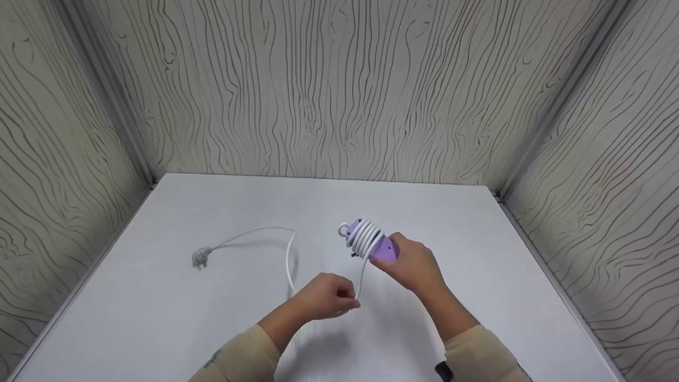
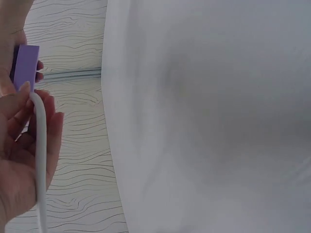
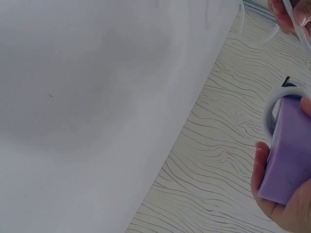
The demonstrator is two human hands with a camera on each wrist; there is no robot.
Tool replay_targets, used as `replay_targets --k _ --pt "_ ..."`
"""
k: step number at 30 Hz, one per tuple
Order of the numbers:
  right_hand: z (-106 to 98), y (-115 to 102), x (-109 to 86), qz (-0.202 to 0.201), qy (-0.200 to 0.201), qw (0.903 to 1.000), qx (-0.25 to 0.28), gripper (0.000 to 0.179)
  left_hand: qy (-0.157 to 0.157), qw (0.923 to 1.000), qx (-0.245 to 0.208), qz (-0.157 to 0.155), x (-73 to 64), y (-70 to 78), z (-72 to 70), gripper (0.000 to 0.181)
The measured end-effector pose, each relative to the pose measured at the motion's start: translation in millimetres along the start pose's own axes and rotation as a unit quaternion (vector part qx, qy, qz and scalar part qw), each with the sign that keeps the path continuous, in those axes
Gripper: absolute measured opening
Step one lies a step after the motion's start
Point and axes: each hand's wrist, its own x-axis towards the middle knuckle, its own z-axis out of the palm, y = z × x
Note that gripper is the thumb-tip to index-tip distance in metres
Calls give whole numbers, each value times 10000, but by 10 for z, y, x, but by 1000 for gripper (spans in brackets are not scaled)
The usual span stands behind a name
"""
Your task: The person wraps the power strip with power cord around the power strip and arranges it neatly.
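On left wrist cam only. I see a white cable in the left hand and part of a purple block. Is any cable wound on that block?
Observer: Yes. In the head view, the white cable goes round the purple block in several side-by-side turns.

Operator: Where's the free end?

Observer: At a plug on the white table, farther left than the left hand in the head view.

Operator: Anything past the turns?

Observer: A small white loop sticks out beyond them, on the side away from the right hand.
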Motion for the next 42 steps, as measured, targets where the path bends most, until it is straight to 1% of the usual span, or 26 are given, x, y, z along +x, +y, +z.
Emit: replay_targets --k 2,4,6,7,8,9,10,11,13,14,15,16,17,19,20,21,25,27,29,32,34,36,38,39,41,42 --pt "8 -25 -15 -45 -2 10000 75 54 -210 9997 -53 135 -11 1 41 22" --pt "3 -47 -30 -111 -26 9998 153 53 -376 9990 -179 130 -23 -7 68 24" --pt "-19 -66 -44 -201 -55 9995 228 54 -554 9962 -670 -89 -38 -25 89 23" --pt "-37 -76 -52 -250 -57 9993 275 55 -620 9922 -1057 -222 -46 -39 95 21" --pt "-58 -84 -59 -300 -48 9990 322 55 -657 9859 -1504 -334 -51 -61 102 18" --pt "-83 -93 -66 -349 -25 9987 360 55 -665 9768 -1982 -460 -55 -87 109 14" --pt "-106 -98 -70 -392 5 9985 393 55 -645 9650 -2486 -524 -59 -117 117 11" --pt "-128 -102 -74 -414 36 9983 419 55 -601 9519 -2958 -518 -61 -146 122 10" --pt "-169 -110 -86 -427 86 9978 489 55 -477 9296 -3637 -353 -64 -206 127 16" --pt "-182 -108 -92 -420 100 9978 509 54 -411 9195 -3901 -242 -67 -234 131 21" --pt "-193 -108 -99 -409 106 9978 519 55 -336 9111 -4106 -134 -73 -255 133 25" --pt "-200 -106 -104 -403 106 9977 542 55 -274 9034 -4279 -26 -81 -270 135 30" --pt "-205 -105 -110 -388 99 9976 561 55 -224 8983 -4389 39 -88 -279 133 34" --pt "-208 -102 -118 -354 83 9976 598 56 -126 8928 -4502 87 -98 -291 133 40" --pt "-208 -100 -120 -340 80 9975 608 56 -73 8924 -4511 110 -100 -295 132 41" --pt "-208 -98 -120 -326 76 9975 621 56 -5 8942 -4473 146 -101 -294 130 41" --pt "-212 -92 -115 -267 74 9977 626 58 174 9041 -4263 245 -75 -290 89 32" --pt "-213 -86 -111 -214 74 9979 612 60 230 9125 -4071 339 -45 -291 57 29" --pt "-214 -81 -105 -139 82 9982 577 63 260 9238 -3800 397 -11 -303 19 27" --pt "-212 -65 -85 -51 120 9986 515 67 388 9485 -3080 632 46 -322 -44 24" --pt "-213 -50 -68 -23 170 9987 475 68 510 9629 -2523 810 80 -332 -98 22" --pt "-213 -29 -51 -25 235 9987 453 67 675 9730 -1951 1033 112 -330 -165 20" --pt "-212 -1 -34 -21 294 9986 446 66 852 9789 -1427 1191 142 -329 -234 18" --pt "-211 17 -23 -18 319 9985 445 65 956 9799 -1168 1301 160 -325 -269 18" --pt "-209 54 -2 -12 355 9985 412 65 1229 9799 -565 1466 189 -308 -338 18" --pt "-211 71 6 3 370 9985 406 66 1387 9782 -205 1530 200 -295 -372 17"
